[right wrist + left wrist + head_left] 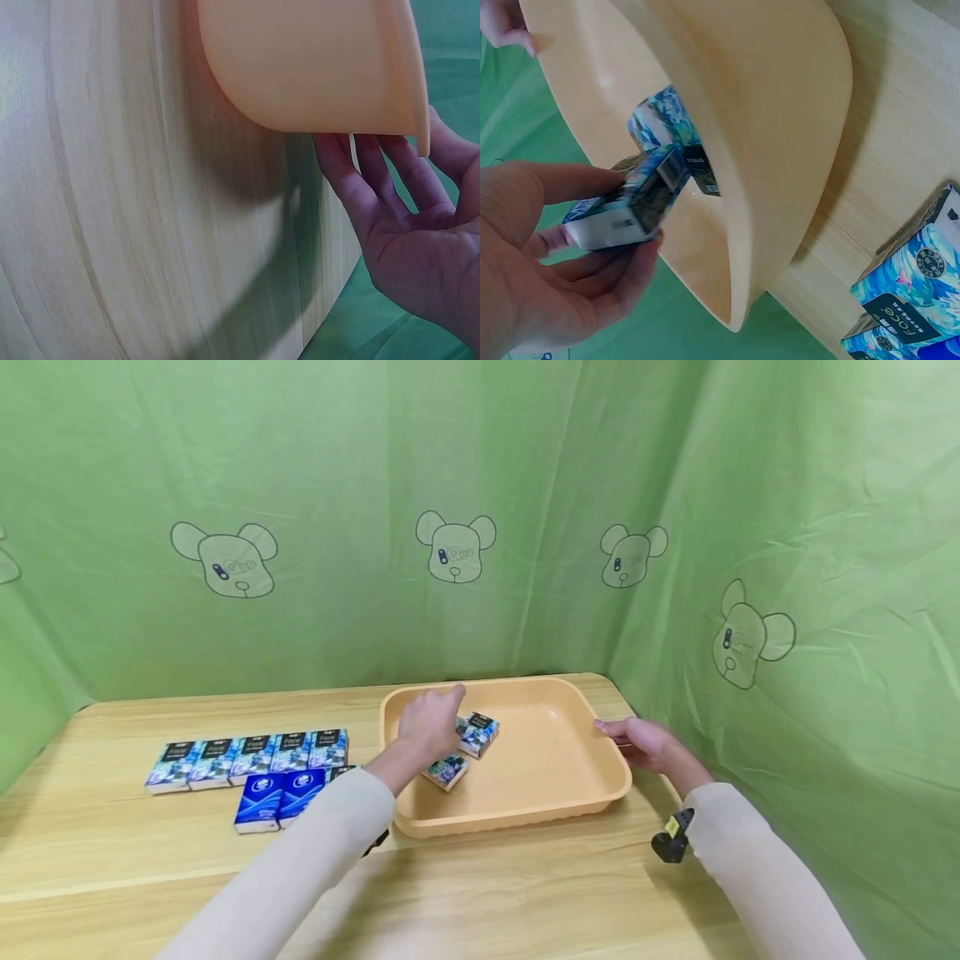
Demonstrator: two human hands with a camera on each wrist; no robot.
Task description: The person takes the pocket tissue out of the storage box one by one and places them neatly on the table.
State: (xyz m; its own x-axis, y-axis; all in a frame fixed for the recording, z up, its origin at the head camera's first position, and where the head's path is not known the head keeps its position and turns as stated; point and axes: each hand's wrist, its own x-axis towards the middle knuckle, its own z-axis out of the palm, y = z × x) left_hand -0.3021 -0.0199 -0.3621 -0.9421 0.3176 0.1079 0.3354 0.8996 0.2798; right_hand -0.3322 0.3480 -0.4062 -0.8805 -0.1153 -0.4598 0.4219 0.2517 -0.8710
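Observation:
My left hand (pixel 429 725) is over the left part of a peach plastic tray (pixel 517 818) and pinches a floral blue tissue pack (pixel 630 206) between thumb and fingers. Most of that pack is hidden behind the hand in the head view. Two more floral packs lie inside the tray, one tissue pack (pixel 482 733) near its middle and another tissue pack (pixel 447 771) beside my wrist. At the tray's right end my right hand (pixel 647 745) grips the rim, the thumb on top and the fingers (pixel 360 180) against the outside wall.
Left of the tray, a row of several floral tissue packs (pixel 255 756) lies on the wooden table (pixel 97 827). In front of it are two dark blue packs (pixel 261 800) and a floral one partly behind my left sleeve. Green curtains (pixel 337 635) hang behind and at the sides.

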